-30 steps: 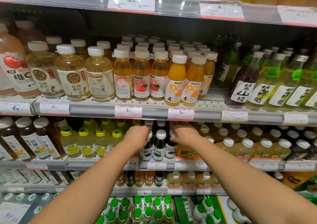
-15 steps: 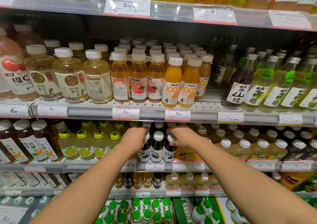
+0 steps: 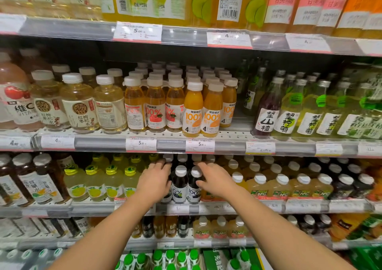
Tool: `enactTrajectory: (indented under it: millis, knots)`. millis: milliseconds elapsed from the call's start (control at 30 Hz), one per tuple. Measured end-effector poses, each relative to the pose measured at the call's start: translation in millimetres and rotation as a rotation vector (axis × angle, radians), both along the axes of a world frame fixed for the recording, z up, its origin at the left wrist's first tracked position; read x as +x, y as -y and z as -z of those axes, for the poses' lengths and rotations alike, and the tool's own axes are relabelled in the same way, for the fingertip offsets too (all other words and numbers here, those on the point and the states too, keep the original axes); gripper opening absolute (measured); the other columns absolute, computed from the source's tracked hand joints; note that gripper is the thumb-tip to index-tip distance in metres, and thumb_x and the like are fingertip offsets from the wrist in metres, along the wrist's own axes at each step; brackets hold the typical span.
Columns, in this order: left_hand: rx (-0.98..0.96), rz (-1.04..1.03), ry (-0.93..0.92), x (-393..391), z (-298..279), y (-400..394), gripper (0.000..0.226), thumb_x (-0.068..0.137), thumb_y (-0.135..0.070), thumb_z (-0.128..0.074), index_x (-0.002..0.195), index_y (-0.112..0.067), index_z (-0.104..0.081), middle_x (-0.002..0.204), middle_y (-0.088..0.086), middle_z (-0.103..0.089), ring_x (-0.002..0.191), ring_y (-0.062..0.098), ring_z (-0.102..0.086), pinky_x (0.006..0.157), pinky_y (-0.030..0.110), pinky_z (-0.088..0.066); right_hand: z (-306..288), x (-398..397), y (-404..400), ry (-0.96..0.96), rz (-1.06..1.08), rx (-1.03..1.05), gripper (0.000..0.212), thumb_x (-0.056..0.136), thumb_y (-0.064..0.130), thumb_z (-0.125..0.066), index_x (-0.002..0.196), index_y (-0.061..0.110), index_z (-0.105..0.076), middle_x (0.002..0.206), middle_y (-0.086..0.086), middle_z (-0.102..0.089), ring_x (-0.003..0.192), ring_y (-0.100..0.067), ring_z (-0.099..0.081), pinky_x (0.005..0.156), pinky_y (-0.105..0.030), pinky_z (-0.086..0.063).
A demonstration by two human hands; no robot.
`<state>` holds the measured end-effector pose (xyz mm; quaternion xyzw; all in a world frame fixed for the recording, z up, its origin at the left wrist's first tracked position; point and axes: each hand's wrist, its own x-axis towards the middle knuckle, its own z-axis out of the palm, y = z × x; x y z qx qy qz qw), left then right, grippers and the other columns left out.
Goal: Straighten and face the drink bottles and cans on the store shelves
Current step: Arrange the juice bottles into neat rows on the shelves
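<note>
Left hand [image 3: 154, 184] and right hand [image 3: 215, 179], fingers curled, grip dark bottles [image 3: 180, 184] at 6 o'clock on the third shelf [image 3: 306, 206]; this group is mid-facing, and a pale bottle [image 3: 109, 104] at 9 o'clock shows its back label.

dark bottles [image 3: 179, 187] (white caps), orange bottles [image 3: 192, 112]

the dark juice bottles [image 3: 180, 184] looked like glossy clear plastic with matt white caps [image 3: 181, 170] and smooth printed labels. the orange juice bottles [image 3: 193, 112] above had the same sheen. the shelf rail [image 3: 99, 144] was shiny clear plastic over paper price tags [image 3: 141, 144].
</note>
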<state>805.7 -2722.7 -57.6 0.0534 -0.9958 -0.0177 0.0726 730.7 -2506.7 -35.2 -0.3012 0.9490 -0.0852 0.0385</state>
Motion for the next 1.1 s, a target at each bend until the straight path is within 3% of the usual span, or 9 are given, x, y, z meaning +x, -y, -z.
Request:
enactTrajectory:
  millis: [167,300,433,567,700,1100]
  knots:
    - [0.001,0.134,0.001,25.4,-23.5,-6.1,0.043,0.097,-0.045,-0.053,0.137,-0.028,-0.058,0.143,-0.006,-0.054,0.122,0.022,-0.055,0.095,0.041,-0.052,-22.6,21.0,-8.7,0.015,-0.047,-0.067,0.058,0.093,0.04,-0.064,0.147,0.028,-0.045,0.139,-0.003,-0.055,0.123,-0.029,-0.057,0.097,-0.041,-0.05]
    - [0.028,0.229,-0.081,48.7,-51.7,-2.3,0.041,0.097,-0.045,-0.053,0.135,-0.031,-0.06,0.139,-0.009,-0.059,0.123,0.019,-0.056,0.098,0.041,-0.05,-37.8,42.3,-11.1,0.087,-0.072,-0.12,0.054,0.095,0.045,-0.064,0.144,0.031,-0.049,0.143,0.002,-0.055,0.127,-0.021,-0.054,0.103,-0.04,-0.047]
    - [0.143,0.288,-0.307,73.4,-74.8,15.9,0.038,0.094,-0.039,-0.058,0.128,-0.026,-0.067,0.132,-0.007,-0.065,0.122,0.019,-0.059,0.098,0.042,-0.052,-49.2,74.9,-14.6,0.139,-0.003,-0.31,0.046,0.094,0.048,-0.065,0.137,0.039,-0.054,0.131,0.011,-0.063,0.117,-0.008,-0.058,0.096,-0.03,-0.049]
    - [0.218,0.248,-0.413,96.9,-87.6,46.7,0.041,0.093,-0.042,-0.05,0.125,-0.023,-0.069,0.128,-0.004,-0.067,0.12,0.02,-0.059,0.1,0.043,-0.051,-48.1,108.7,-10.1,0.088,0.054,-0.396,0.042,0.093,0.051,-0.064,0.133,0.041,-0.055,0.122,0.016,-0.065,0.107,-0.003,-0.063,0.095,-0.033,-0.054]
    - [0.316,0.176,-0.336,117.8,-80.5,87.2,0.032,0.097,-0.038,-0.062,0.127,-0.029,-0.067,0.125,-0.01,-0.069,0.116,0.016,-0.063,0.095,0.036,-0.05,-47.2,127.4,-4.3,0.06,0.065,-0.387,0.038,0.094,0.045,-0.067,0.131,0.037,-0.059,0.118,0.016,-0.067,0.104,-0.002,-0.064,0.091,-0.032,-0.054]
    - [0.383,0.057,-0.113,190.1,-56.6,105.0,0.041,0.095,-0.053,-0.054,0.126,-0.03,-0.068,0.119,-0.014,-0.071,0.106,0.009,-0.066,0.089,0.032,-0.053,-35.2,169.2,4.4,0.096,-0.031,-0.355,0.037,0.094,0.042,-0.066,0.13,0.035,-0.06,0.12,0.014,-0.067,0.104,0.0,-0.064,0.091,-0.035,-0.056]
